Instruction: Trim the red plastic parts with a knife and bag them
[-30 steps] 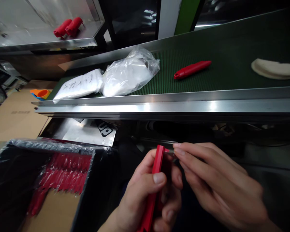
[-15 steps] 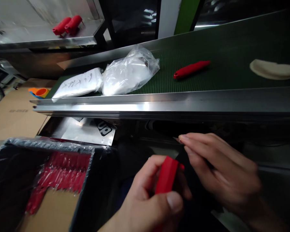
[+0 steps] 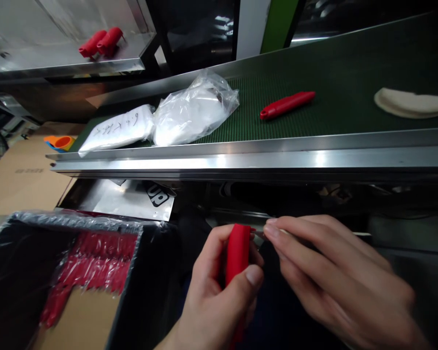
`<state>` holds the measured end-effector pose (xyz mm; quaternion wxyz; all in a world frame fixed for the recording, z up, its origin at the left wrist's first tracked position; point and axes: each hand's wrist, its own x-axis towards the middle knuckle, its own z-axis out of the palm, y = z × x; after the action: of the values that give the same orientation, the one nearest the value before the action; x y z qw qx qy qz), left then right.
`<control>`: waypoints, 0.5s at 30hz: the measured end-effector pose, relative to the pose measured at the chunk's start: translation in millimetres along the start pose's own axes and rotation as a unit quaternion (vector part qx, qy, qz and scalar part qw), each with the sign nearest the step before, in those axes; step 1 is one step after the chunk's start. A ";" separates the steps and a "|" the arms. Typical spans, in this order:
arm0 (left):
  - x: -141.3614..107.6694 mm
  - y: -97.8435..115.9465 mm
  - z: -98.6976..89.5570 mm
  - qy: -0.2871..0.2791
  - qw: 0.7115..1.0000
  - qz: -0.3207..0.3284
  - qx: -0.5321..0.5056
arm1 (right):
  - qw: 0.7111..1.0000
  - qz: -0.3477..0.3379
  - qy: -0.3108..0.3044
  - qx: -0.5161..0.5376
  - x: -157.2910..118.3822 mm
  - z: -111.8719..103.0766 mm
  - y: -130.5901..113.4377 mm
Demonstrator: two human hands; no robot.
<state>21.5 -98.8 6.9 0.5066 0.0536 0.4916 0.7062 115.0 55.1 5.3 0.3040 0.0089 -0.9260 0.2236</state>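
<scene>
My left hand (image 3: pixel 219 287) is wrapped round a red plastic part (image 3: pixel 237 255), held upright with the thumb across its side. A small red nub sticks out of the part's right side near the top. In my right hand (image 3: pixel 336 272), thumb and fingers pinch a thin pointed knife (image 3: pixel 260 234). Its tip is at the nub, and whether they touch I cannot tell. Most of the knife is hidden by the fingers. Beyond my hands, another red plastic part (image 3: pixel 287 105) lies on the green conveyor belt (image 3: pixel 336 73).
Two plastic-wrapped white packs (image 3: pixel 193 114) and a cream curved piece (image 3: pixel 410 103) rest on the belt behind its metal rail (image 3: pixel 241 159). At lower left stands a lined bin (image 3: pixel 76 221) with bagged red parts. Two red pieces (image 3: pixel 102 41) sit on a metal shelf.
The red part in my left hand has turned and shifted slightly left. My right hand has brought the knife tip down and left to the part's side.
</scene>
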 end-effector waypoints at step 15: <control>8.9 -0.5 -10.3 -0.123 0.981 -0.023 -0.150 | 0.982 0.144 0.084 0.092 -5.9 8.4 5.9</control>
<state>11.7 -98.6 -2.5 0.5817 0.0518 0.3151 0.7481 114.2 56.2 -6.5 0.3429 -0.1153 -0.8644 0.3491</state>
